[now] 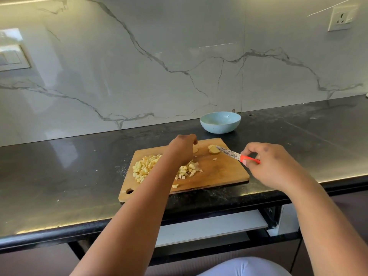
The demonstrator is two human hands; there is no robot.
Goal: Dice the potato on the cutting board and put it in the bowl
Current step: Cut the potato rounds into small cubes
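Observation:
A wooden cutting board (219, 172) lies on the black counter. A heap of pale diced potato (146, 168) covers its left half. A few uncut potato slices (213, 150) lie at the far edge. My right hand (266, 166) grips a knife (229, 152) by its red handle, and the blade tip touches those slices. My left hand (182, 149) hovers over the board's far middle with fingers curled down over a thin slice (195, 150); whether it pinches the slice is hidden. A light blue bowl (220, 122) stands behind the board and looks empty.
The black counter (69, 176) meets a marble backsplash (139, 66) close behind the bowl. A wall socket (341, 17) sits high at the right. The counter's front edge runs just below the board, with an open drawer slot (211, 228) beneath.

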